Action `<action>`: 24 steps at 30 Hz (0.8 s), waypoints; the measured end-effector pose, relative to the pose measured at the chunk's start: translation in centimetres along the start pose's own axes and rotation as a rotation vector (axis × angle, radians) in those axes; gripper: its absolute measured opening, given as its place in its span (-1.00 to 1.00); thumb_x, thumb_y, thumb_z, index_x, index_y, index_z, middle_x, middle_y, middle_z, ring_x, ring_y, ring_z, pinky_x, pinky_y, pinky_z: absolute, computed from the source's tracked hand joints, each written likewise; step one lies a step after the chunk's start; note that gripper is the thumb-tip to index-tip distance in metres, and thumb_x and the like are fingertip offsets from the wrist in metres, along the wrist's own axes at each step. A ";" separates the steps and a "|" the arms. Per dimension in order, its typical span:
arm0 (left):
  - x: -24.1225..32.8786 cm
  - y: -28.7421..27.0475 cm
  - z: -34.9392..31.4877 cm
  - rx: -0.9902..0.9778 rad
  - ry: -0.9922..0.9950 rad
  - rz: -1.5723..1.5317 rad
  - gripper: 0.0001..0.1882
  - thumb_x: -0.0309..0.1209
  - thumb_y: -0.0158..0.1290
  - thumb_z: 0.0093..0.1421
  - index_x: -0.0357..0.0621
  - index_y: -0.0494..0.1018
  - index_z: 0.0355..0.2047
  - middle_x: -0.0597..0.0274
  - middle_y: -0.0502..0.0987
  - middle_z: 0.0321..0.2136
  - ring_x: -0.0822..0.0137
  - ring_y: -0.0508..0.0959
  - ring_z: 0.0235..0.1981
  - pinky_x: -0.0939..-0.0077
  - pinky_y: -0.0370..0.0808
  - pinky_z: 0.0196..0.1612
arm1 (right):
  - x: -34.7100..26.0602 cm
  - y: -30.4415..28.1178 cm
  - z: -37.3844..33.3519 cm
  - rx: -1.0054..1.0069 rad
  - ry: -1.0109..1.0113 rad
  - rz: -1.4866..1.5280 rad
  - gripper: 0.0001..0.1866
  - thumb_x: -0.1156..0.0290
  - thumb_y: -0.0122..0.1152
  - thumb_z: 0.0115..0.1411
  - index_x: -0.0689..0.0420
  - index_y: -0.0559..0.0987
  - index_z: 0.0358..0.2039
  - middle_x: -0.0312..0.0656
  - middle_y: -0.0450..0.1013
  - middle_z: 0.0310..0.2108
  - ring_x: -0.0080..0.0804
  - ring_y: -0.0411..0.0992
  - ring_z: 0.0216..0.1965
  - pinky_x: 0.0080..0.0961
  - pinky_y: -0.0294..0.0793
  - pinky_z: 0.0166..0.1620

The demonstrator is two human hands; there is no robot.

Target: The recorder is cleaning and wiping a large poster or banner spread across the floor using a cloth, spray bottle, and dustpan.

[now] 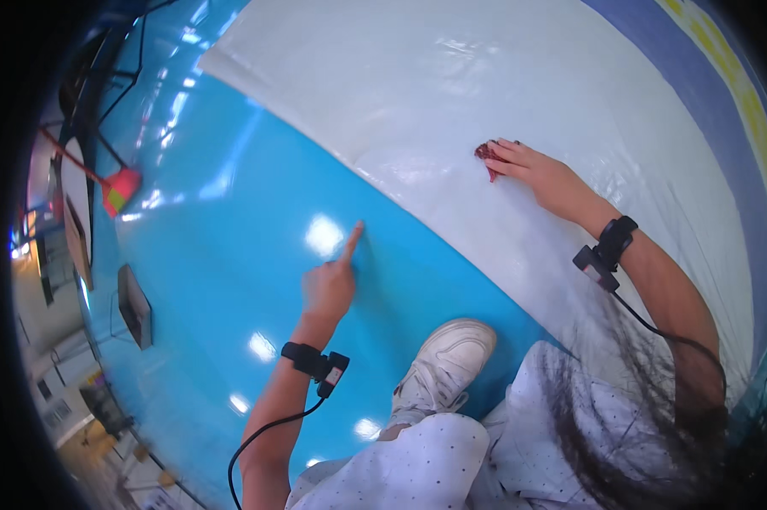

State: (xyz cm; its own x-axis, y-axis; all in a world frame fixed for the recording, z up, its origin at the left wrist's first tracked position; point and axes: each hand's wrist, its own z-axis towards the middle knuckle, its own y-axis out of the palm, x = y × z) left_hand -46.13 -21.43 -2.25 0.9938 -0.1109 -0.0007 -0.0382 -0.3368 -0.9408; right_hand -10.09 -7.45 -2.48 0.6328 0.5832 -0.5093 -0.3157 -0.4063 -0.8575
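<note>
Under the fingers of my right hand (540, 174) is a small dark red cloth (490, 160), crumpled and pressed onto a glossy white sheet (383, 76). The fingers cover much of the cloth. My left hand (329, 285) is over the shiny blue floor (256, 212), left of the sheet's edge. Its index finger stretches forward while the other fingers curl in, and nothing is in it. Whether that fingertip touches the floor, I cannot tell.
My white shoe (447, 361) stands on the blue floor by the sheet's edge. A purple band (706, 93) with yellow runs along the far right. At the left are a red-ended pole (120, 189) and a grey flat-topped object (134, 306). Cables run from both wrists.
</note>
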 end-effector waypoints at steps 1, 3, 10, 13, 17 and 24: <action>-0.8 -0.6 0.5 0.000 -0.011 0.025 -0.16 -0.54 -0.09 0.01 0.34 -0.05 0.31 0.11 0.43 -0.78 0.09 0.45 -0.76 0.23 0.36 -0.68 | -0.2 0.2 0.2 0.015 0.044 0.002 -0.23 0.90 -0.18 -0.14 0.01 0.39 0.11 -0.28 0.15 0.25 -0.30 0.07 0.28 -0.47 0.19 0.25; -1.9 -0.6 1.6 -0.013 -0.048 0.114 -0.14 -0.54 -0.08 0.00 0.31 -0.07 0.32 0.13 0.42 -0.78 0.11 0.45 -0.76 0.30 0.33 -0.68 | 0.0 1.1 -0.1 0.053 0.074 0.011 -0.23 0.90 -0.19 -0.14 0.01 0.39 0.12 -0.29 0.15 0.25 -0.30 0.07 0.28 -0.47 0.18 0.26; -1.5 0.2 3.1 -0.024 0.365 0.081 -0.20 -0.50 -0.07 0.02 0.30 0.00 0.30 0.13 0.49 -0.69 0.10 0.49 -0.71 0.28 0.40 -0.62 | -0.4 3.3 -0.2 0.120 0.154 0.003 -0.21 0.90 -0.21 -0.16 0.04 0.37 0.13 -0.27 0.14 0.25 -0.31 0.07 0.29 -0.48 0.13 0.28; -4.1 0.8 3.9 -0.050 0.421 0.069 -0.21 -0.48 -0.08 0.05 0.32 -0.01 0.30 0.12 0.47 -0.70 0.06 0.49 -0.69 0.23 0.41 -0.60 | -0.9 2.8 -0.3 0.101 0.191 0.025 -0.25 0.88 -0.23 -0.09 0.00 0.38 0.13 -0.30 0.15 0.25 -0.34 0.08 0.28 -0.50 0.17 0.26; -10.5 -0.2 7.1 0.028 -0.206 -0.027 -0.26 -0.45 -0.14 0.15 0.35 -0.09 0.32 0.06 0.47 -0.69 0.04 0.49 -0.65 0.16 0.41 -0.56 | -1.2 3.2 0.2 0.110 0.191 0.028 -0.21 0.90 -0.20 -0.17 0.05 0.38 0.12 -0.26 0.16 0.24 -0.30 0.08 0.28 -0.49 0.13 0.28; -7.8 -3.3 9.5 0.208 0.022 -0.167 -0.55 -0.44 -0.10 0.15 -0.06 0.33 0.09 -0.01 0.49 -0.63 -0.02 0.48 -0.62 0.13 0.40 -0.49 | -0.6 5.0 0.1 0.302 0.171 0.031 -0.36 0.83 -0.19 -0.11 0.14 0.41 0.04 -0.12 0.19 0.21 -0.17 0.10 0.26 -0.42 0.12 0.28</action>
State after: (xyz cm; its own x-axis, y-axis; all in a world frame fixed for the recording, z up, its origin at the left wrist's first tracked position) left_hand -52.79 -10.60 -2.40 0.9820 -0.0905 0.1659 0.1509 -0.1530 -0.9766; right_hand -12.08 -9.78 -6.49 0.7207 0.4374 -0.5378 -0.5155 -0.1806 -0.8376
